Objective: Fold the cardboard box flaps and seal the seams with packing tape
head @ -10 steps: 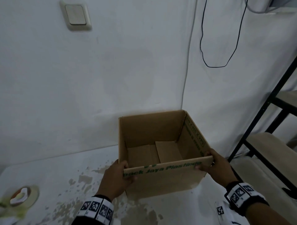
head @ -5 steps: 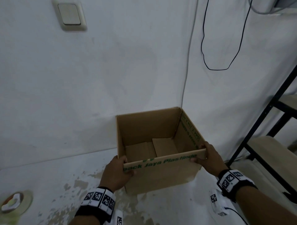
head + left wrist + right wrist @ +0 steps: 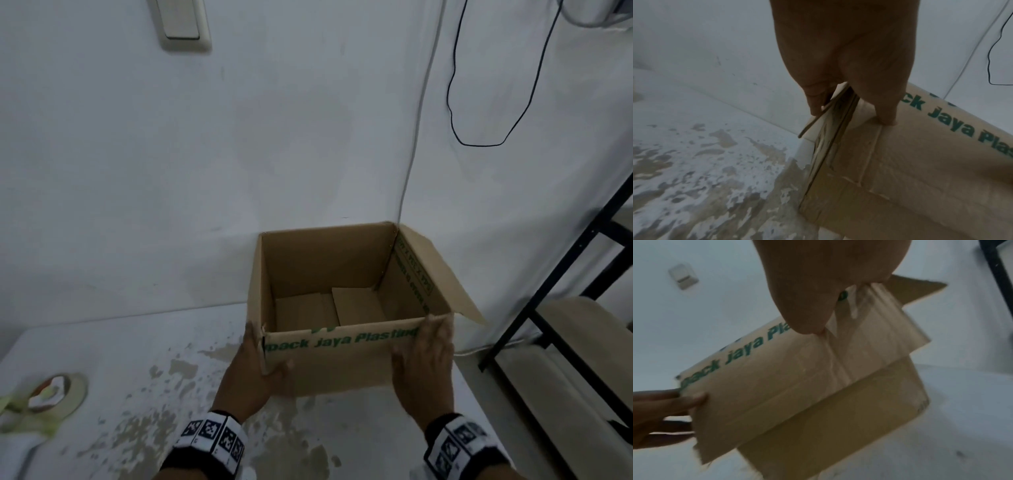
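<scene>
2 hands (image 3: 255, 373) (image 3: 423, 370) grip box (image 3: 329, 363) front-flap edges; top open.

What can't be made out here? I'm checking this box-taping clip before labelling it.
- Roll of tape: head view, blurred and near the left edge; how much tape is left is unclear.
- Left hand fingers: behind the cardboard box corner.
- Right hand: motion-blurred; its grip is unclear.
- Green lettering: its start and end are covered by the hands.

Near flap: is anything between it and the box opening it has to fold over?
Nothing visible. The near flap, held by the left hand and right hand, hangs outside the cardboard box; the opening above it is clear.
</scene>
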